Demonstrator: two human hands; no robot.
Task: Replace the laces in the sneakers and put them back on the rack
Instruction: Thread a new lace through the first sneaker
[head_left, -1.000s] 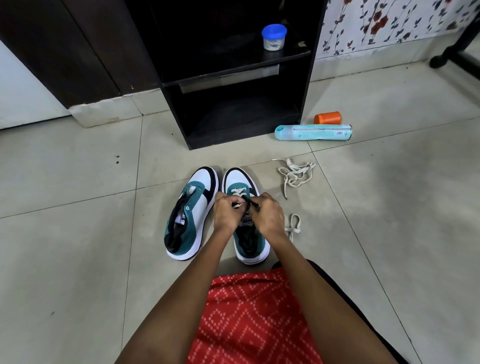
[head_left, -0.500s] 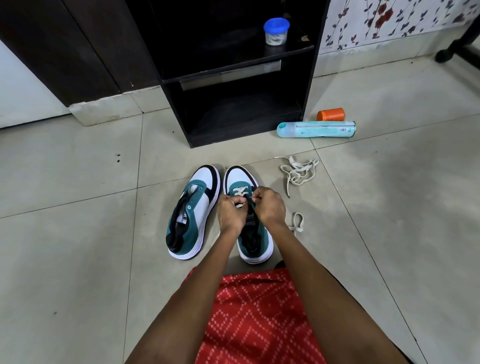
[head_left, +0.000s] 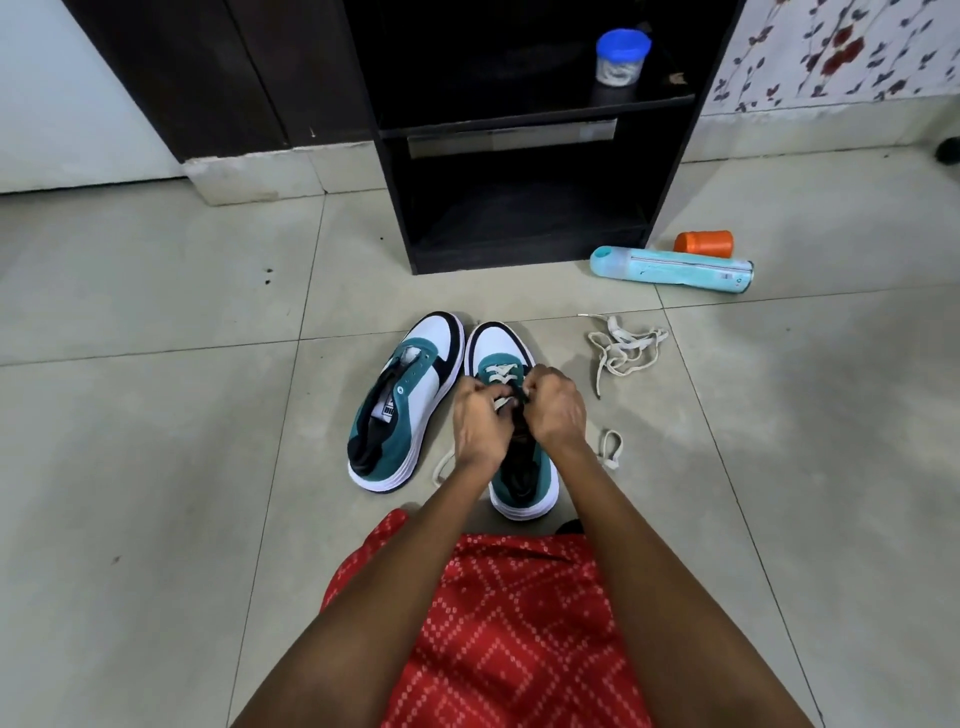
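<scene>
Two teal, white and black sneakers stand side by side on the tiled floor. The left sneaker (head_left: 402, 400) has no lace. The right sneaker (head_left: 506, 364) carries a cream lace (head_left: 497, 373) crossed through its front eyelets. Over its tongue, my left hand (head_left: 480, 421) and my right hand (head_left: 556, 405) each pinch a part of that lace; one loose end trails out on the floor at the left, another loops at the right. A spare cream lace (head_left: 623, 351) lies bundled to the right. The dark shoe rack (head_left: 519, 135) stands open just behind the sneakers.
A blue-lidded jar (head_left: 621, 57) sits on the rack's upper shelf. A light blue bottle (head_left: 672, 270) lies on the floor right of the rack, with an orange cap (head_left: 704, 242) behind it. My red patterned lap (head_left: 493, 623) fills the near foreground.
Both hands have shifted a little toward the toe of the right sneaker while working the lace. A lace end now shows on the floor left of that sneaker.
</scene>
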